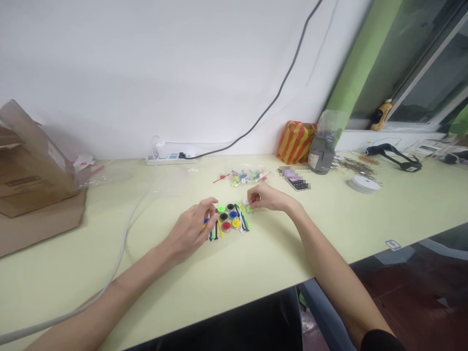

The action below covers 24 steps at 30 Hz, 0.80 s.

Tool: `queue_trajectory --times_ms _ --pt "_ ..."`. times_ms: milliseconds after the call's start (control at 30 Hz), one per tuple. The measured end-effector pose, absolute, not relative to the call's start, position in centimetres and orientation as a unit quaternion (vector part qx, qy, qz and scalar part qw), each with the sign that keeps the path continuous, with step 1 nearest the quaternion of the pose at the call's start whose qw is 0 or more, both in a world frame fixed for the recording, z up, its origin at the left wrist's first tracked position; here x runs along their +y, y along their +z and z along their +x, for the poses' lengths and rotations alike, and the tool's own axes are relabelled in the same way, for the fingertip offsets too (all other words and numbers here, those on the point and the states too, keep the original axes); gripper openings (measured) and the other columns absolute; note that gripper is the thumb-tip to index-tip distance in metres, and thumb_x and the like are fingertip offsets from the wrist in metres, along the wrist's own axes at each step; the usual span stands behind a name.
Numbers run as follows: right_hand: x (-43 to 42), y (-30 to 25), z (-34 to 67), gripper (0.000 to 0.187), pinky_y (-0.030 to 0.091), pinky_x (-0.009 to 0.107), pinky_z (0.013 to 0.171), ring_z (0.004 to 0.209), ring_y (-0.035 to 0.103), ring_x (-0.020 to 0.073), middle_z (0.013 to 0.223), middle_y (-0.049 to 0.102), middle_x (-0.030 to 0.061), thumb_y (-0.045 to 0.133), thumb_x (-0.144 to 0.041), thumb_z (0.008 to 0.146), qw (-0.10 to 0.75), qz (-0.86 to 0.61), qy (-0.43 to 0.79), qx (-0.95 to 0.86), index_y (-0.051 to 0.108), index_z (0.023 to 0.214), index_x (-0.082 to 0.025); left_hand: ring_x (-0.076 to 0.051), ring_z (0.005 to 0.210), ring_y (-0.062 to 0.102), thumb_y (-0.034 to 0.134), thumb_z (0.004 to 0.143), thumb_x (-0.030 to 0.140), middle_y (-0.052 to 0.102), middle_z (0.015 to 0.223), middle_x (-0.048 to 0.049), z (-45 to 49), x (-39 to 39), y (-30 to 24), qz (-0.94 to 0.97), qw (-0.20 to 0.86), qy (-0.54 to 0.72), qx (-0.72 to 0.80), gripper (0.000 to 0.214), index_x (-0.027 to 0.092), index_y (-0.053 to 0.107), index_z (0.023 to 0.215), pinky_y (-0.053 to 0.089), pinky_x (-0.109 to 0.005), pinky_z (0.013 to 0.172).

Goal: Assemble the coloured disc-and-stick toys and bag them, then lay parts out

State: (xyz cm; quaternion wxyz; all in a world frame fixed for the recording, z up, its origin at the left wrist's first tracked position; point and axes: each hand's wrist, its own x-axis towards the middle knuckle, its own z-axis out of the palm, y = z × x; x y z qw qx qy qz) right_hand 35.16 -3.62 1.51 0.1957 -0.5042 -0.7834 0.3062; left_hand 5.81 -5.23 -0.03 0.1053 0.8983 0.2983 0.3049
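My left hand (pixel 190 225) rests at the left side of a small group of colored plastic pieces, its thumb and index finger apart. A blue piece shows partly under its fingers. My right hand (pixel 268 198) is closed in a pinch at a light green round piece (pixel 249 209) on the group's right side. Between the hands sit several round pieces with clear rims, among them a red one (pixel 226 226), a yellow one (pixel 236 223) and a black one (pixel 224 216). Thin arrow-shaped sticks (pixel 241 220) in several colors lie on both sides of them.
Behind the hands lie a clear bag of colored pieces (pixel 248 177) and a loose red stick (pixel 221 178). A phone (pixel 297 180), striped bag (pixel 296 142), dark bottle (pixel 321 155) and white roll (pixel 364 184) are to the right. A cardboard box (pixel 36 165) and white cable (pixel 124 239) are left.
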Motion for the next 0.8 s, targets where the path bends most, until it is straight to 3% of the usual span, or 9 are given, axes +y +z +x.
queue_trajectory --times_ms 333,467,667,800 --pt "-3.6 1.7 35.2 0.008 0.037 0.023 0.057 0.064 0.054 0.0128 0.069 0.061 -0.0011 0.066 -0.016 0.077 0.214 -0.501 0.303 -0.782 0.059 0.073 -0.017 -0.015 0.077 0.056 0.035 0.103 0.030 0.060 0.093 -0.0001 5.8 -5.1 -0.2 0.901 0.104 0.298 0.298 0.026 0.024 0.036 0.129 0.045 -0.030 0.075" --pt "-3.6 1.7 35.2 0.011 0.037 0.025 0.060 0.065 0.054 0.0133 0.070 0.062 -0.0001 0.065 -0.022 0.084 0.253 -0.530 0.236 -0.775 0.060 0.076 -0.017 -0.015 0.077 0.058 0.035 0.102 0.029 0.060 0.092 0.0002 5.8 -5.3 0.1 0.899 0.101 0.304 0.298 0.026 0.024 0.037 0.128 0.046 -0.030 0.075" --pt "-2.1 0.2 33.1 0.017 0.044 0.029 0.081 0.090 0.062 0.0178 0.102 0.070 0.0073 0.052 -0.018 0.096 0.323 -0.553 0.080 -0.764 0.067 0.105 -0.018 -0.015 0.076 0.060 0.037 0.102 0.028 0.061 0.090 0.0001 5.7 -5.3 0.0 0.898 0.103 0.305 0.299 0.025 0.023 0.039 0.127 0.046 -0.029 0.072" --pt "2.4 -0.6 30.7 0.040 0.040 0.034 0.100 0.118 0.056 0.0225 0.127 0.065 0.0107 0.049 -0.005 0.092 0.242 -0.539 -0.012 -0.807 0.064 0.126 -0.020 -0.015 0.078 0.061 0.037 0.102 0.025 0.062 0.091 0.0001 5.6 -5.2 -0.4 0.899 0.100 0.313 0.289 0.027 0.024 0.039 0.129 0.046 -0.028 0.073"
